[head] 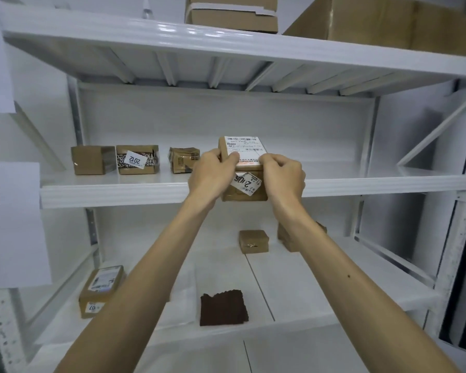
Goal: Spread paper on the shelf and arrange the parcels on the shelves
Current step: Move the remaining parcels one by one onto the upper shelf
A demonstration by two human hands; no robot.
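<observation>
Left hand [209, 177] and right hand [284, 179] both clamped on one parcel [244, 168], one on each side face, thumbs over the top near edge. Parcel is a small taped cardboard box with a shipping label on top and a crooked number sticker on the near face. It's held at the front lip of the middle shelf [119, 192], right of centre; can't tell if its base is touching the shelf yet, hands cover the lower edge.

Handling guess: light, rigid, corners crisp. Tape and label are slick, so grip the bare cardboard sides, not the label. Two-sided squeeze is right for this; no need to support underneath.

Same shelf, far left: three more boxes in a row, plain box [88, 164], "2012" box [137, 160], crumpled box [183, 160]. Free space is right of them.

Lower shelf [334, 278] already has paper sheets [293, 286] down, with loose parcels and a dark brown piece [223, 308] on it.
</observation>
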